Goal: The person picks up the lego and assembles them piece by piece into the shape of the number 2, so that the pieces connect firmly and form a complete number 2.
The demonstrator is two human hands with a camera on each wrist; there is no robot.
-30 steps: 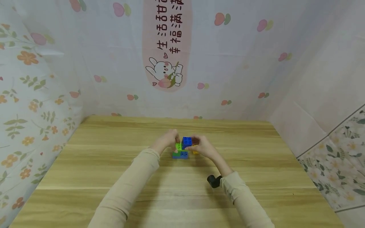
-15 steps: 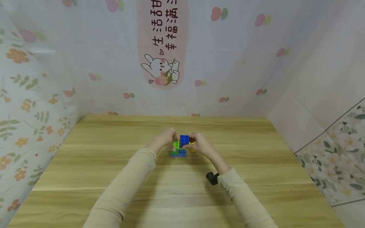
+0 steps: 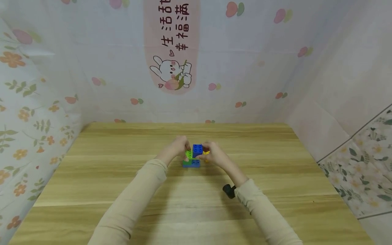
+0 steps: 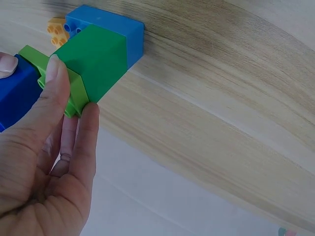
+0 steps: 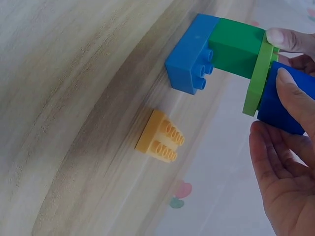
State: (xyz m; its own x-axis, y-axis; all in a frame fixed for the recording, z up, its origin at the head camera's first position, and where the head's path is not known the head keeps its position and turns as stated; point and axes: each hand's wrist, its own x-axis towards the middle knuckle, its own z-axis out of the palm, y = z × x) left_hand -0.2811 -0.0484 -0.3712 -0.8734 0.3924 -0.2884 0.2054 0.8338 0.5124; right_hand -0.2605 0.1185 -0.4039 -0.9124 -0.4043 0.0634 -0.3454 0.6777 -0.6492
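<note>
A light blue brick (image 5: 189,51) lies on the table with a green brick (image 4: 96,61) on one end. Bare studs show on its other end. Across the green brick's top sits a thin light green brick (image 5: 257,81), sticking out past one side. My left hand (image 3: 178,147) pinches this light green brick between thumb and fingers. On its overhanging part is a dark blue brick (image 3: 197,149), studs up, gripped by my right hand (image 3: 215,155) with the thumb on the near side. In the right wrist view the dark blue brick is right against the light green one.
A yellow brick (image 5: 156,137) with several studs lies on the table close to the stack, partly behind my right hand in the head view. A black rounded piece (image 3: 228,191) shows beside the right cuff. A patterned cloth (image 3: 245,68) hangs behind the table (image 3: 122,136).
The head view has tilted and shifted slightly. Both hands keep their hold on the light green and dark blue bricks, and the stack stays in place.
</note>
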